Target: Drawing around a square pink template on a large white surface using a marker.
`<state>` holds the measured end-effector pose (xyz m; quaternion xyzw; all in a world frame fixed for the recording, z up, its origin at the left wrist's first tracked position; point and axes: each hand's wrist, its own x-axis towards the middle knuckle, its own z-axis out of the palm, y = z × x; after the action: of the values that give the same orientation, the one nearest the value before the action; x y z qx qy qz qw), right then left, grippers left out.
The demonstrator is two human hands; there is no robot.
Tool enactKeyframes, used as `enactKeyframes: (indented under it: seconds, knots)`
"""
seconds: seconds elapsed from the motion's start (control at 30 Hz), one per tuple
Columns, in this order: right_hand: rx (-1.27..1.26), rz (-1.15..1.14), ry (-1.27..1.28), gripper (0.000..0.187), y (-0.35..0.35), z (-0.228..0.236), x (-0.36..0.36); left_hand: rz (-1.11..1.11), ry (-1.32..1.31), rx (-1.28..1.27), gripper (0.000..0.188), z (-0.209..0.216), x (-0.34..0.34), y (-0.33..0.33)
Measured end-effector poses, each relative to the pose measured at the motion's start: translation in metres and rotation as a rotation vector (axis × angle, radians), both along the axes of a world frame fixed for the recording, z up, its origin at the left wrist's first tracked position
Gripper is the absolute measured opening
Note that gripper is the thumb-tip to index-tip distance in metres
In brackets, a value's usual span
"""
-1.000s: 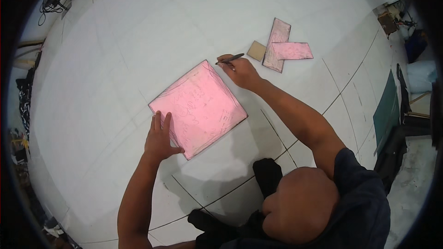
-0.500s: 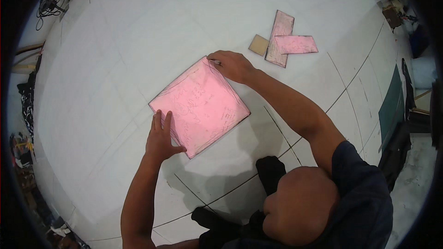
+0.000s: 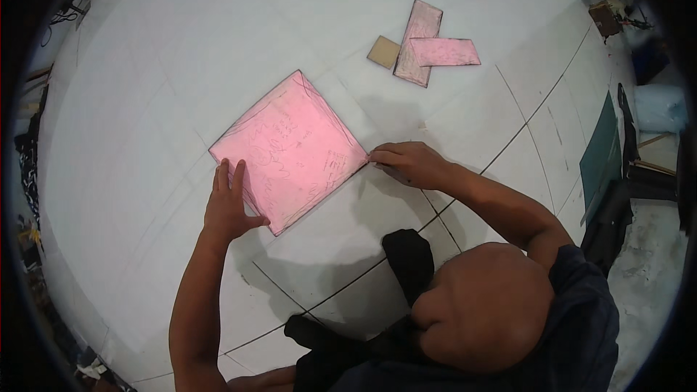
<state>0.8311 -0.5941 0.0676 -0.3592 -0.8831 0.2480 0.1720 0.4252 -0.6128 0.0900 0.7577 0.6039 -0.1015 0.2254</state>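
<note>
Resting left hand point(image 3: 231, 207), spread wide, on pink square point(image 3: 290, 149), left of frame centre
Bunches right hand point(image 3: 414, 165) at its right corner; cannot tell around what.

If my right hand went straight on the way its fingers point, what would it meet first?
Likely the rightmost corner of the pink square panel; your right hand has its fingertips beside it, perhaps touching; depth is unclear.
</note>
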Motion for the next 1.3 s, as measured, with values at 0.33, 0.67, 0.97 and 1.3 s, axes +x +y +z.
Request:
enactKeyframes:
  seconds: [0.33, 0.67, 0.97, 1.3]
  knots:
    - [-0.141, 0.011, -0.048, 0.019, 0.002, 0.005, 0.005, 0.007, 0.028, -0.026, 0.132, -0.002, 0.001, 0.0]
    - [-0.132, -0.105, -0.078, 0.015, 0.062, -0.002, -0.03, 0.011, 0.023, -0.046, 0.132, 0.002, 0.005, 0.004]
    - [-0.162, -0.216, -0.085, 0.029, 0.157, 0.006, -0.095, -0.017, -0.038, 0.005, 0.13, 0.0, 0.004, 0.001]
    - [0.107, -0.262, 0.302, 0.025, 0.095, -0.029, -0.101, -0.029, -0.033, 0.049, 0.13, -0.006, -0.003, 0.001]
